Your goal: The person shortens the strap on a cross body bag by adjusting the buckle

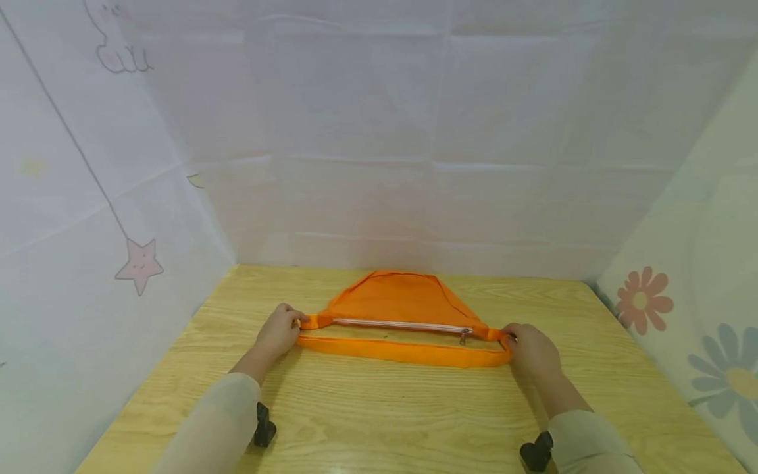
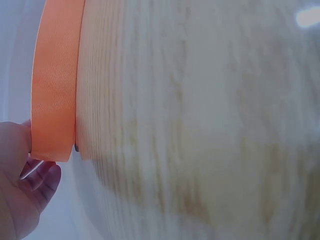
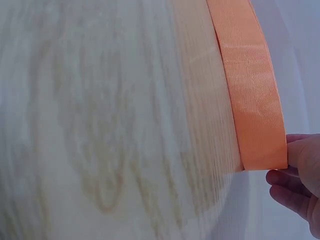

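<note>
An orange waist bag point(image 1: 403, 296) lies on the wooden table, its pouch toward the back and a pale zipper point(image 1: 403, 324) along its near edge. The zipper's metal pull point(image 1: 464, 337) hangs at the right end. Nearer to me, the orange strap point(image 1: 403, 351) runs straight across, parallel to the zipper. My left hand point(image 1: 280, 332) pinches the strap's loop at the left end, and my right hand point(image 1: 535, 351) pinches it at the right end. In the left wrist view, the thumb and fingers point(image 2: 44, 182) are at the band's folded end; the right wrist view shows the same with the other fingers point(image 3: 290, 192).
The light wooden table point(image 1: 379, 415) ends at a pale hanging sheet point(image 1: 379, 131) behind the bag. Side sheets with star and flower prints point(image 1: 645, 301) border it left and right. Dark devices point(image 1: 264, 424) are worn at both wrists.
</note>
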A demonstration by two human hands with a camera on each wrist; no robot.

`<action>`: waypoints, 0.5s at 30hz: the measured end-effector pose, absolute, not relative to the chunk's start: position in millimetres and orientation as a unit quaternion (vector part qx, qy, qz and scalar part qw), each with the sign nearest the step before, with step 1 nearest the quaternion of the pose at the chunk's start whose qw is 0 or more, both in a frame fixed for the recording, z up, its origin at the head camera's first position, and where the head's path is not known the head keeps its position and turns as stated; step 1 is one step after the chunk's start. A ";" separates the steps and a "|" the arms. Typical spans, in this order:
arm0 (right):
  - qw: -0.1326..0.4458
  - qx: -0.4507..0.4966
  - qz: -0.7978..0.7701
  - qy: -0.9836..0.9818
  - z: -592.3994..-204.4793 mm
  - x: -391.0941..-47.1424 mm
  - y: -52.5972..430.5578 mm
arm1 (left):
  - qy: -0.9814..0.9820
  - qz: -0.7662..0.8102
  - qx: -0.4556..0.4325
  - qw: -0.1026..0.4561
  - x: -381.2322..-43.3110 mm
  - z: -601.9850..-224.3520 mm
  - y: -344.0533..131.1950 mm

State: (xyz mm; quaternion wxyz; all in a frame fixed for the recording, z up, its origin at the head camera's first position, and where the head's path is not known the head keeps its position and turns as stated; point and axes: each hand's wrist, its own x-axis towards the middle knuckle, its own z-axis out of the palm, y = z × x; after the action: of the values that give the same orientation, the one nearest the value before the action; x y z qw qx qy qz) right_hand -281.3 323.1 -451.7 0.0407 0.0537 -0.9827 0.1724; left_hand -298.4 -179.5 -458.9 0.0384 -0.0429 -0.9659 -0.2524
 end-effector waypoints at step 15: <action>0.062 0.098 0.174 -0.978 -456.8 -279.9 326.8 | -0.965 -0.236 -0.095 0.069 -290.1 -451.1 -177.8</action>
State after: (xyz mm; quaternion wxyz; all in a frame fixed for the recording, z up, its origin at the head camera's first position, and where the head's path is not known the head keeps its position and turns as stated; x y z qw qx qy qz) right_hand -279.9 326.8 -456.8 0.0615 0.0984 -0.9778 0.1744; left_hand -290.1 -177.8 -451.1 0.0685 -0.0954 -0.9647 -0.2356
